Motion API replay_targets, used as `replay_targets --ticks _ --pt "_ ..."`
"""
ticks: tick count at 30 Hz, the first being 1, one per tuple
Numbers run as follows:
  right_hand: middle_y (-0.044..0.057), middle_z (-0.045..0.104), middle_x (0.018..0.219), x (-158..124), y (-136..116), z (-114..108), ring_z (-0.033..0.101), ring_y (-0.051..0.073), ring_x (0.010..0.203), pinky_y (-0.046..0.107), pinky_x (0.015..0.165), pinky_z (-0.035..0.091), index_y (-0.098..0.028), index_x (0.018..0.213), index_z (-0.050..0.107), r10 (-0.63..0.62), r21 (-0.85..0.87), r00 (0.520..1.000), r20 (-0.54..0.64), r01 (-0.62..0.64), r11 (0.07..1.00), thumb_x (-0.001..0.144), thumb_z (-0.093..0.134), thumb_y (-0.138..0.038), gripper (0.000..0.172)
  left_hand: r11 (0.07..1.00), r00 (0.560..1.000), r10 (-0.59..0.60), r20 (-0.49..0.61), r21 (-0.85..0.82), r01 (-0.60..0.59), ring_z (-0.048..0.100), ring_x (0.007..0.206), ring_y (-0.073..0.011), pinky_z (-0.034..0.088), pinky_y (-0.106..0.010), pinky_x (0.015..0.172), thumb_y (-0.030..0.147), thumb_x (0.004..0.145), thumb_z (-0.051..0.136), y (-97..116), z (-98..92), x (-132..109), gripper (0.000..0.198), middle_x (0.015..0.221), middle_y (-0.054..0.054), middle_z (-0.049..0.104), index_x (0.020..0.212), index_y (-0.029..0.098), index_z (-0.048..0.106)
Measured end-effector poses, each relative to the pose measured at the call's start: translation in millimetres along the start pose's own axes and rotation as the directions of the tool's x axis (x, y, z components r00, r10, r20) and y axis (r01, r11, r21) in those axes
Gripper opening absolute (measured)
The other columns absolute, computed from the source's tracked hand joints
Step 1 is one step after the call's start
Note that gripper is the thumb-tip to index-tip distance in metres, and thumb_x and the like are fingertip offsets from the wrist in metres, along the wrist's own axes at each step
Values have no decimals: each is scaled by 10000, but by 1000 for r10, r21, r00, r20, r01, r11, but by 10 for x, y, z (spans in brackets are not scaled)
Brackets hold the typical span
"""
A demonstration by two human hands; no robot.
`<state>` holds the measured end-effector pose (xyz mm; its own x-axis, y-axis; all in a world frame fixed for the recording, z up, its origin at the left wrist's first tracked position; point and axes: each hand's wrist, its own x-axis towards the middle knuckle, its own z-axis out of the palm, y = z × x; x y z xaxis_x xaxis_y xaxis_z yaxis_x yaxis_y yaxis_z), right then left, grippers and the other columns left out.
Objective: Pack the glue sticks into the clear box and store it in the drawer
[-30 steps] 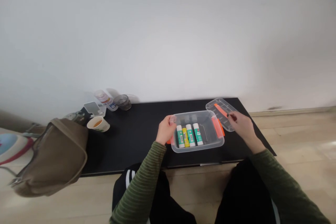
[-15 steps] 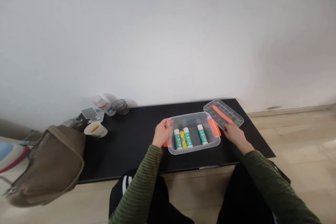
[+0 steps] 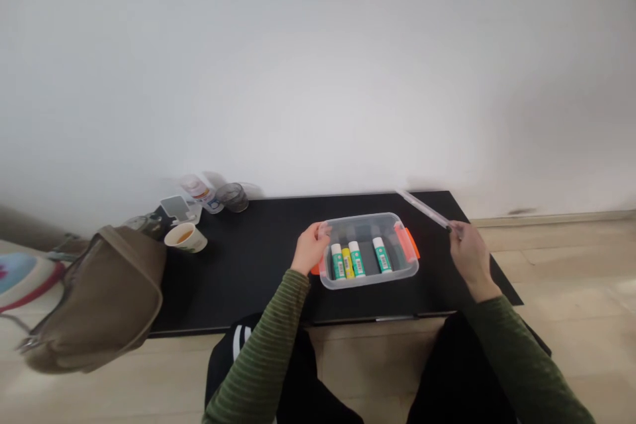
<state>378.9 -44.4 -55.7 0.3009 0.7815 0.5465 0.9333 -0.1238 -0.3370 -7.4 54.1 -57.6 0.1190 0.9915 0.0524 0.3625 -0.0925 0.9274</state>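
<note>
A clear plastic box (image 3: 368,283) with orange latches stands uncovered on the black table. Inside lie several glue sticks: a green-labelled one (image 3: 382,256) apart on the right, and a yellow one (image 3: 348,264) between two more green ones on the left. My left hand (image 3: 311,246) is closed on the box's left rim, thumb over the edge. To the right of the box, my right hand (image 3: 470,255) grips the clear lid (image 3: 424,208) by its near end. The lid is tilted up and seen nearly edge-on, slightly blurred.
On the black table's (image 3: 238,278) left side are a paper cup (image 3: 186,238) with an amber drink, a dark glass (image 3: 232,197), a spray bottle (image 3: 201,193) and a white-framed flat item (image 3: 177,209). A brown bag (image 3: 109,298) sits at the left end. A white wall (image 3: 318,79) rises behind.
My right hand has lifted the lid off the table, tipped it up on edge and moved a little to the right. My left hand stays on the box's left rim.
</note>
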Motion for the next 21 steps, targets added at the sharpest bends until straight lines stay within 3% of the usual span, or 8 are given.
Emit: replay_targets --ticks 3,6,8,10,13,16,19,21 --pt "115 662 922 74 -2 -211 604 231 812 374 783 475 -159 1041 599 35 129 992 -123 -19 991 942 450 -395 297 1000 1000 5 -4 14 -5 669 1056 -200 498 -340 959 158 780 556 -4 0 -8 338 1127 -81 722 1101 181 659" --pt "92 659 912 166 -129 -427 630 223 804 387 775 502 -176 1031 606 153 319 931 -332 -42 947 920 515 -441 301 1000 1000 6 -25 22 -5 674 1024 -202 506 -337 935 195 806 561 11 -1 -22 300 1095 -75 728 1087 189 665" --pt "73 661 941 246 -268 -526 663 226 850 406 793 523 -210 1050 595 253 514 866 -431 6 858 911 544 -453 284 1000 999 -7 -42 30 9 681 975 -202 517 -334 905 232 820 569 27 -2 -33 273 1052 -70 735 1069 192 676" --pt "41 664 920 339 -412 -574 687 221 842 420 779 544 -250 1043 590 345 672 823 -451 59 738 909 555 -459 250 999 998 -25 -51 32 26 682 942 -200 523 -327 883 276 833 577 37 -2 -42 260 1021 -64 738 1056 195 684" --pt "4 658 813 473 -577 -566 694 200 732 397 708 563 -261 962 618 431 832 831 -352 67 550 884 591 -477 232 999 998 -32 -45 1 32 680 960 -202 521 -321 887 335 862 566 30 -1 -45 272 1038 -67 735 1062 197 688" --pt "4 672 741 563 -670 -488 673 157 629 319 628 561 -212 919 661 427 935 896 -124 -39 353 841 652 -482 281 997 998 -34 -48 -65 31 663 1056 -208 501 -329 948 382 887 549 27 -9 -41 350 1150 -95 708 1152 184 661" --pt "22 698 709 606 -750 -347 659 133 574 261 566 553 -166 923 692 334 921 928 167 -268 283 779 719 -489 355 989 998 -20 -59 -146 12 605 1186 -202 449 -327 1034 405 906 528 88 -40 -57 430 1287 -98 647 1268 187 610" --pt "36 712 714 622 -824 -225 666 133 579 249 565 561 -151 930 700 247 869 905 346 -409 280 744 752 -498 397 982 999 13 -39 -188 -20 578 1225 -200 416 -329 1070 436 942 452 165 -69 -88 433 1315 -81 632 1259 199 627"
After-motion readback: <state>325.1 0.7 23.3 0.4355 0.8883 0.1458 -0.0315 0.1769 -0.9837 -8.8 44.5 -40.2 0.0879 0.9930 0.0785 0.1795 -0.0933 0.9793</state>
